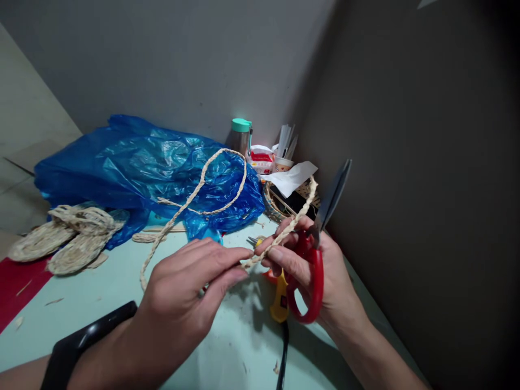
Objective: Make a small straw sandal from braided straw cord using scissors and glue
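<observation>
My left hand [190, 292] pinches a braided straw rope [195, 192] between thumb and fingertips above the pale green table [101, 303]. My right hand [312, 271] pinches the same rope just beside it and also carries red-handled scissors [314, 260], their blades pointing up and to the right. From my left fingers the rope runs in a large loop over a blue plastic bag [134, 168]; from my right fingers a short piece rises toward a woven basket [284, 203]. A black band [77, 344] sits on my left wrist.
Woven straw sandals [69, 235] lie at the left by a red mat [16, 287]. A yellow tool [280, 300] with a black cord lies under my right hand. A green-lidded bottle [240, 135], a cup, packets and white paper [290, 176] crowd the corner. Grey walls close the back and right.
</observation>
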### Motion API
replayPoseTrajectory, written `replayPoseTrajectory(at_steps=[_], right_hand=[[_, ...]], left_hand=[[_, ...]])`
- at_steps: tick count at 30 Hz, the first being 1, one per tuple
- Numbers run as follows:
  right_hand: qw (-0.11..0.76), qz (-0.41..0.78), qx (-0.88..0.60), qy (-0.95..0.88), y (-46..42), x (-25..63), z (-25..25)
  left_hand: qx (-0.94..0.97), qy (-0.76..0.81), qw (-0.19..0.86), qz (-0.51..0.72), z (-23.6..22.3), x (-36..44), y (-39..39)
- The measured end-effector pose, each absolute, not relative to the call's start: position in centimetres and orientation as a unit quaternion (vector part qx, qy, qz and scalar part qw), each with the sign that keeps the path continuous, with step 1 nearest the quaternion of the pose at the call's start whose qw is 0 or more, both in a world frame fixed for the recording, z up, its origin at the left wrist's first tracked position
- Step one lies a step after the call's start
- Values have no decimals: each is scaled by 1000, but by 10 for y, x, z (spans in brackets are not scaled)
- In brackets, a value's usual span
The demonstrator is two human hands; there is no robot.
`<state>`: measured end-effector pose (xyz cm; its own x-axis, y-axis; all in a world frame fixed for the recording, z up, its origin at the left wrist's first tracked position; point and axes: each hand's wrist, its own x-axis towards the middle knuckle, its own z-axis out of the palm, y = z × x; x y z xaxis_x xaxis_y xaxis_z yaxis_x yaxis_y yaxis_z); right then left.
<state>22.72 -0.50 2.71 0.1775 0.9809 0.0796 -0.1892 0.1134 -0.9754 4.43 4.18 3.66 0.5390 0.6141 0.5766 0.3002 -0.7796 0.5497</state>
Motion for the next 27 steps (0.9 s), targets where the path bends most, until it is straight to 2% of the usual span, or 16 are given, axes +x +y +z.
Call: replayPoseTrajectory(at_steps=[3, 6, 8, 12, 14, 16, 22, 27], right_hand=[[621, 475, -458, -424, -7, 226, 26], [616, 464, -455, -445, -10, 224, 29], [612, 444, -463, -461, -11, 223, 33], [590, 361, -527, -494, -9, 226, 37], [548, 311, -567, -531, -7, 230, 37], [495, 270, -588, -580, -5, 235, 35], [296, 111, -629, -710, -8, 236, 33], [160, 12, -658, -735, -9, 232, 28]], left_hand=[[893, 218, 103, 380, 33, 40, 39], [896, 208, 118, 374, 32, 39, 37], [867, 253, 202, 379, 34, 41, 39], [683, 371, 560, 287, 39, 46, 49], [582, 367, 678, 258, 41, 46, 52], [526, 352, 728, 262, 42, 46, 54], [474, 342, 752, 305, 44, 44, 53], [483, 311, 747, 336, 43, 44, 54]])
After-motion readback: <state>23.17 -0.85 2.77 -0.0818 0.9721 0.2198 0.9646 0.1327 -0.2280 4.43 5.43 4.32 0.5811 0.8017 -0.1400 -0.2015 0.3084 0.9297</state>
